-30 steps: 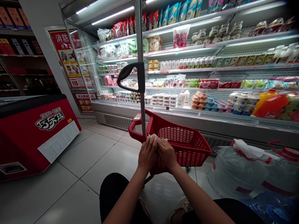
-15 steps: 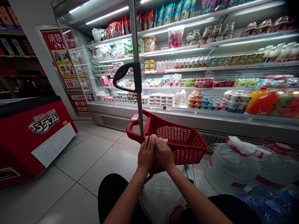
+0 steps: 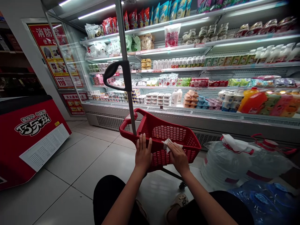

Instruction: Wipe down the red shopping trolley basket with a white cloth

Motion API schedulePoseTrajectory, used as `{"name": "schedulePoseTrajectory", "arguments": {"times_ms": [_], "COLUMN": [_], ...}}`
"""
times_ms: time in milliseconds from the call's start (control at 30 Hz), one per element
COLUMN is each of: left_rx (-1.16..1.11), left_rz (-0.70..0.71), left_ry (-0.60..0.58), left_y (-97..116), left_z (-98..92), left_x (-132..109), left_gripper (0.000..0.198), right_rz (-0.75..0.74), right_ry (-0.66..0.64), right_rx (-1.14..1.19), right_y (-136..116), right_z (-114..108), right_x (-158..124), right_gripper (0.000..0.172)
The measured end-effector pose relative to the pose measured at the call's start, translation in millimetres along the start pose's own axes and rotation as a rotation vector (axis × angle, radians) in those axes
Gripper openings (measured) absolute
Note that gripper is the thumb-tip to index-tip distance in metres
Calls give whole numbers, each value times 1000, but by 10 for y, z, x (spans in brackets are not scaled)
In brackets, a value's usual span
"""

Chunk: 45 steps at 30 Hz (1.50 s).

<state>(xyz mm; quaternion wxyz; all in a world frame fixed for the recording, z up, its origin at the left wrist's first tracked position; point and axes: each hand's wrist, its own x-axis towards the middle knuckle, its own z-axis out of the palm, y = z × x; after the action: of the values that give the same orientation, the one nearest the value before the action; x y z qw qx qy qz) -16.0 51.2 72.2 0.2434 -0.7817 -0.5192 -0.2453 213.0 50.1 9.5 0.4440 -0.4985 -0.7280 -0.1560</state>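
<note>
A red plastic shopping basket [image 3: 187, 140] on wheels stands on the tiled floor in front of me, its grey pull pole [image 3: 125, 72] rising with a black handle [image 3: 114, 75]. My left hand [image 3: 142, 153] rests on the basket's near rim with fingers stretched upward and flat. My right hand [image 3: 178, 156] presses a white cloth [image 3: 170, 144] against the rim a little to the right. My knees in dark trousers show at the bottom.
A lit chilled shelf unit [image 3: 187, 67] with packets, cups and bottles fills the back. A red chest freezer [image 3: 30, 134] stands at the left. Large water jugs [image 3: 225, 164] in plastic lie at the right, beside a blue bag [image 3: 264, 200].
My hands have parted: the right hand slid the white cloth rightward along the rim, and the left hand's fingers have straightened. The view shifted, so the basket sits further left.
</note>
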Motion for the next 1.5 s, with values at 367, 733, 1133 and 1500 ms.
{"name": "schedulePoseTrajectory", "arguments": {"times_ms": [367, 733, 1133, 1500], "left_rx": [38, 1, -46, -67], "left_rz": [68, 66, 52, 31], "left_ry": [-24, -57, -76, -136], "left_y": [97, -6, 88, 77], "left_z": [261, 193, 255, 198], "left_x": [46, -31, 2, 31], "left_gripper": [75, 89, 86, 94], "right_rz": [-47, 33, 63, 53], "right_ry": [-38, 49, 26, 34], "right_rx": [57, -114, 5, -76], "right_y": [-338, 411, -357, 464], "right_z": [290, -192, 312, -245], "right_x": [350, -255, 314, -208], "right_gripper": [52, 44, 30, 33]}}
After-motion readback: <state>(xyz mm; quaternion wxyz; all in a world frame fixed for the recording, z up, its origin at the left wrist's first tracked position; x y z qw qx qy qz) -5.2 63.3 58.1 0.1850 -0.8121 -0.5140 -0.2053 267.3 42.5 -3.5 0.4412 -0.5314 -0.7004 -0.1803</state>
